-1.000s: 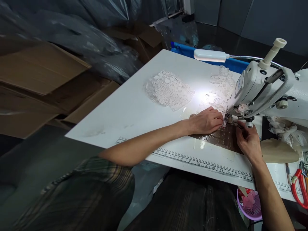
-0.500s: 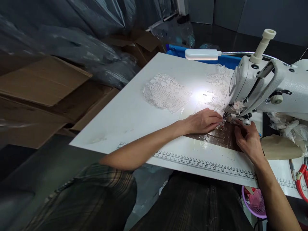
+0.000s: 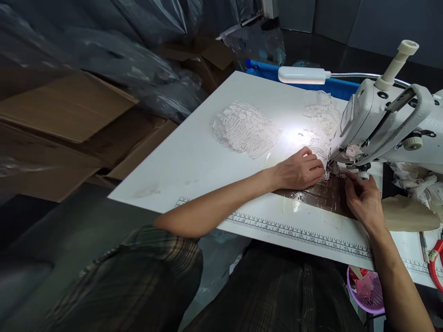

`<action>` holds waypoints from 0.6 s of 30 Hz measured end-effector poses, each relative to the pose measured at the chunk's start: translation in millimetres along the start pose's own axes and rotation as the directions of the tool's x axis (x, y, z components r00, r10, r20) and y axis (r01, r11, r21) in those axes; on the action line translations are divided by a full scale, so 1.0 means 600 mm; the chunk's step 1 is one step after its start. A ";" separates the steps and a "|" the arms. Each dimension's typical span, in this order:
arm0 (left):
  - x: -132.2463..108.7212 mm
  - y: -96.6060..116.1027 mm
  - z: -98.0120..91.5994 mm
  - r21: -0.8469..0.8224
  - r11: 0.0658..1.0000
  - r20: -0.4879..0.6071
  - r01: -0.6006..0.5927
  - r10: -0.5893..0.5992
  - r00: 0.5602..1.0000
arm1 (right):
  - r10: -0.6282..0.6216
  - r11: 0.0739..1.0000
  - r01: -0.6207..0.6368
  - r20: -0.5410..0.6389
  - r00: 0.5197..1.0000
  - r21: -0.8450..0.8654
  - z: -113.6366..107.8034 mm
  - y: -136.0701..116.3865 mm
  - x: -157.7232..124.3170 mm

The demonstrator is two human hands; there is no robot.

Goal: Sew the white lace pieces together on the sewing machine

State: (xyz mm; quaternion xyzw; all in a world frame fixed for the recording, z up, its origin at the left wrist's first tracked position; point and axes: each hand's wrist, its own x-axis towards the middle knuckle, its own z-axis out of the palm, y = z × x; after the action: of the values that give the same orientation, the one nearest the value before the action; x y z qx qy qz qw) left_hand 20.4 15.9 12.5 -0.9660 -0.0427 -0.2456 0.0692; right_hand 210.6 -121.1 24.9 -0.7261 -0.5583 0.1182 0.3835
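My left hand (image 3: 300, 168) lies just left of the needle of a white sewing machine (image 3: 375, 117). Its fingers are curled down on the near edge of white lace (image 3: 320, 140), which runs back from the needle across the table. My right hand (image 3: 366, 202) rests to the right of the needle, thumb and fingers bent together close to the presser foot. Part of those fingers is behind a machine knob (image 3: 362, 175), so what they hold is hidden. A brown plate (image 3: 321, 196) lies beneath both hands. Farther left is a pile of white lace (image 3: 246, 129).
A lamp (image 3: 302, 75) lights the white table (image 3: 166, 170), which has a printed ruler (image 3: 290, 233) along its front edge. Red-handled scissors (image 3: 435, 263) lie at the right. Below hangs a purple basket (image 3: 370, 304). Cardboard boxes (image 3: 62, 110) stand at the left.
The view has shifted slightly, so the table and machine sit farther right. My left fingers are more bent and raised at the knuckles. My right hand stays beside the presser foot.
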 end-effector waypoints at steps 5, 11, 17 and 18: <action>-0.002 -0.004 0.008 -0.081 0.996 0.077 -0.042 0.048 0.996 | 0.009 1.000 -0.009 -0.004 1.000 0.005 0.009 0.010 0.000; -0.001 0.001 0.013 -0.015 0.998 0.063 -0.061 0.062 0.996 | 0.003 1.000 -0.003 0.015 1.000 -0.004 0.012 0.022 0.001; -0.001 0.002 0.013 0.010 0.998 0.082 -0.069 0.068 0.994 | -0.034 0.998 0.035 0.031 0.999 -0.053 0.012 0.026 0.000; -0.002 0.002 0.014 0.012 0.997 0.068 -0.072 0.071 0.995 | -0.056 0.996 0.059 0.035 0.998 -0.064 0.014 0.026 -0.001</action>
State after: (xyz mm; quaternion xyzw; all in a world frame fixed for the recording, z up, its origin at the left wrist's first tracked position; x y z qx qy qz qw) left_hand 23.5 15.7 4.6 -0.9741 -0.0121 -0.2097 0.0832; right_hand 216.6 -119.4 8.6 -0.7199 -0.5888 0.1009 0.3534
